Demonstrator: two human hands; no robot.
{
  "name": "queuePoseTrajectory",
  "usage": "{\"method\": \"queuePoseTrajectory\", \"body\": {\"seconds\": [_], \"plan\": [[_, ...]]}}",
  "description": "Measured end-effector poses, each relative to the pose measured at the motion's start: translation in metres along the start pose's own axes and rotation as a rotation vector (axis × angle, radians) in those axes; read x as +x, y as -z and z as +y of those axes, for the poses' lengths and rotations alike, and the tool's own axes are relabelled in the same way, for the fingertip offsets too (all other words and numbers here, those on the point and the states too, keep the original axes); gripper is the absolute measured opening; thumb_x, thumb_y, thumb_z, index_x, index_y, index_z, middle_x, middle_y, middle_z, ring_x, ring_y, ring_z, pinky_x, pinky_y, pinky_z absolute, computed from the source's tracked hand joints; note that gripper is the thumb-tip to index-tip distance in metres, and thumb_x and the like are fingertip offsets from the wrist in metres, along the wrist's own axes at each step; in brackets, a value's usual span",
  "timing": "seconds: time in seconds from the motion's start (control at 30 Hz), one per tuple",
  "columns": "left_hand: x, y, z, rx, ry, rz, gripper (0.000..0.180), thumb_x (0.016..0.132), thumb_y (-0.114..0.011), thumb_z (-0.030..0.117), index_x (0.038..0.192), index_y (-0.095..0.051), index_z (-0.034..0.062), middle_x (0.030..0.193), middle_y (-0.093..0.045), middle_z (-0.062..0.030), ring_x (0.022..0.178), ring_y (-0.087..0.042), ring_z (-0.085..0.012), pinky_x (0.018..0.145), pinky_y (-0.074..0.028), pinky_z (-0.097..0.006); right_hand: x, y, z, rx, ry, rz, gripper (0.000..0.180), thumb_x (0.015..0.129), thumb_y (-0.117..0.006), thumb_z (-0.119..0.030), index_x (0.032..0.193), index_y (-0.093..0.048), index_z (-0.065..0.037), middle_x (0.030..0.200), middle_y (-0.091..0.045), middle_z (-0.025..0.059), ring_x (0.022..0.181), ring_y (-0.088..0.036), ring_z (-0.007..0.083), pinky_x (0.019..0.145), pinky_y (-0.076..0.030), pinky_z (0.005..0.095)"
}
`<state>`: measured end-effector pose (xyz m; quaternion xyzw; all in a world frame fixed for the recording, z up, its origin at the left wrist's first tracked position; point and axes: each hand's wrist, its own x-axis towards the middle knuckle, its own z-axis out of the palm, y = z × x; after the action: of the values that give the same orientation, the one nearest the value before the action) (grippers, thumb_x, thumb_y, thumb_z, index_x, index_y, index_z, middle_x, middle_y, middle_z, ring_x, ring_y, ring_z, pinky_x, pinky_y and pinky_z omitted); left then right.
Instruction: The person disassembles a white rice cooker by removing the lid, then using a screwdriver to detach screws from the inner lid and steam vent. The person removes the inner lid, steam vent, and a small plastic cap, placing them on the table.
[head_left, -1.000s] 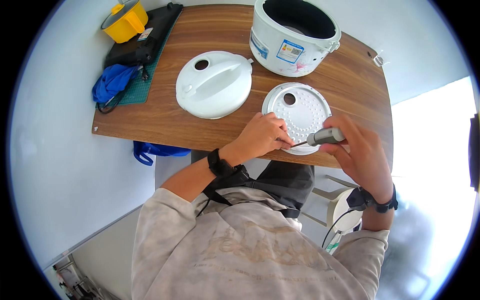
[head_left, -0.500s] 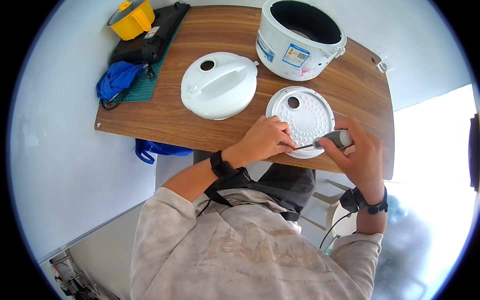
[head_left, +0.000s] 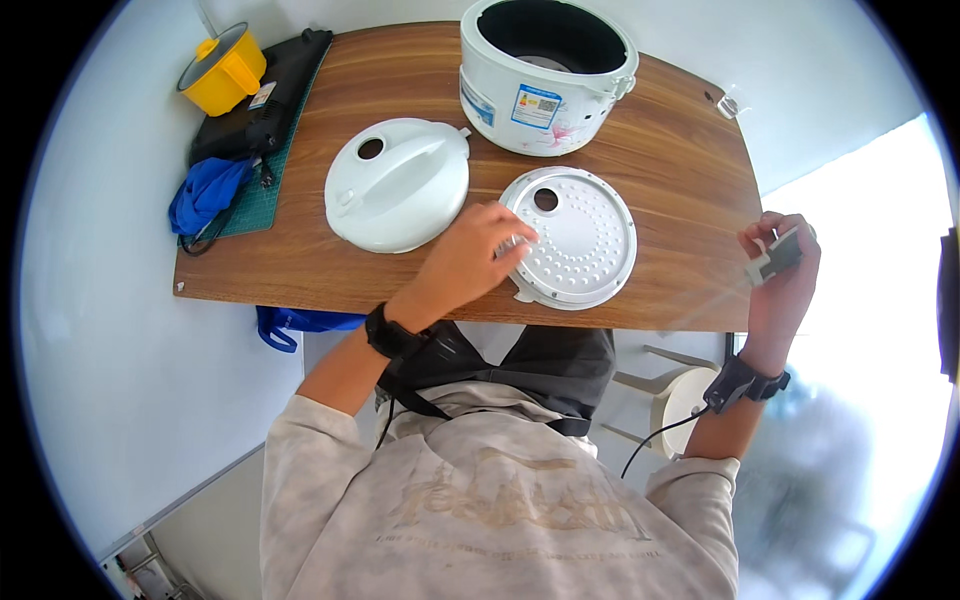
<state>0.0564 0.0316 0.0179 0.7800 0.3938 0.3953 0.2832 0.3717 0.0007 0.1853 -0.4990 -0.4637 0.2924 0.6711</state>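
A round silvery metal plate (head_left: pixel 580 240), with rows of small bumps and one round hole, lies near the table's front edge. My left hand (head_left: pixel 475 250) curls its thumb and fingers at the plate's left rim; the fingertips are slightly blurred. Away to the right, past the plate, my right hand (head_left: pixel 785 265) is raised with a grey-handled screwdriver (head_left: pixel 778 256) in its grip. The screwdriver's shaft is smeared by motion and points down-left. Left of the plate sits a white rice cooker lid (head_left: pixel 400 190) with a moulded handle and a round hole.
The white rice cooker body (head_left: pixel 535 95), dark inside, stands at the back of the wooden table (head_left: pixel 690 200). On the left, a green cutting mat (head_left: pixel 262 205) carries a black appliance (head_left: pixel 265 95), a yellow pot (head_left: pixel 225 85) and a blue cloth (head_left: pixel 208 192). A stool (head_left: pixel 685 405) stands below on the right.
The screwdriver has left the plate's front rim, swinging right with my right hand. My left hand has slid from the front rim to the left rim. The whole view has shifted slightly.
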Motion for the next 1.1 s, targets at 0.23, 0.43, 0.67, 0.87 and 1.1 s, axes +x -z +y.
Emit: {"method": "queuePoseTrajectory", "body": {"seconds": [0.23,0.43,0.67,0.87,1.1], "plan": [[0.015,0.015,-0.009,0.098,0.321,-0.01,0.049,0.094,-0.069,0.029,0.137,-0.058,0.0082,0.11,-0.064,-0.0155,0.084,-0.066,-0.0243,0.081,-0.055,-0.036,0.001,0.042,0.066,-0.407,-0.423,-0.416,0.018,0.094,-0.066,-0.022,0.103,-0.059,-0.008,0.079,-0.06,0.0046,0.053,-0.052,0.0112,0.045,-0.04,0.026],[0.025,0.006,-0.019,0.22,0.344,-0.094,0.053,0.096,-0.065,0.042,0.135,-0.061,0.0058,0.112,-0.064,-0.0194,0.096,-0.065,-0.0346,0.088,-0.053,-0.043,-0.019,0.009,0.093,-0.837,-0.391,-0.648,0.041,0.092,-0.07,-0.026,0.126,-0.059,-0.005,0.077,-0.065,0.0095,0.053,-0.058,0.0163,0.047,-0.048,0.0301],[0.025,0.0,-0.011,0.314,0.351,-0.071,0.048,0.095,-0.066,0.041,0.128,-0.065,0.0057,0.102,-0.064,-0.0183,0.097,-0.065,-0.0351,0.089,-0.052,-0.043,-0.022,-0.006,0.093,-0.824,-0.369,-0.686,0.046,0.091,-0.071,-0.025,0.128,-0.058,-0.001,0.077,-0.068,0.0137,0.051,-0.06,0.0187,0.048,-0.05,0.0319],[0.025,0.005,-0.006,0.121,0.341,-0.068,0.048,0.093,-0.071,0.033,0.127,-0.063,0.0002,0.11,-0.07,-0.0171,0.091,-0.07,-0.0287,0.081,-0.056,-0.038,-0.023,-0.004,0.096,-0.833,-0.379,-0.66,0.043,0.091,-0.07,-0.023,0.125,-0.059,0.0,0.068,-0.066,0.0121,0.047,-0.058,0.0182,0.046,-0.046,0.0315],[0.02,0.007,-0.007,-0.183,0.441,-0.04,0.066,0.089,-0.079,0.028,0.141,-0.049,0.0018,0.11,-0.071,-0.0162,0.095,-0.069,-0.0199,0.08,-0.057,-0.034,-0.027,0.004,0.099,-0.75,-0.33,-0.625,0.038,0.091,-0.07,-0.023,0.121,-0.063,0.0,0.067,-0.065,0.01,0.047,-0.057,0.0162,0.049,-0.044,0.0297]]}}
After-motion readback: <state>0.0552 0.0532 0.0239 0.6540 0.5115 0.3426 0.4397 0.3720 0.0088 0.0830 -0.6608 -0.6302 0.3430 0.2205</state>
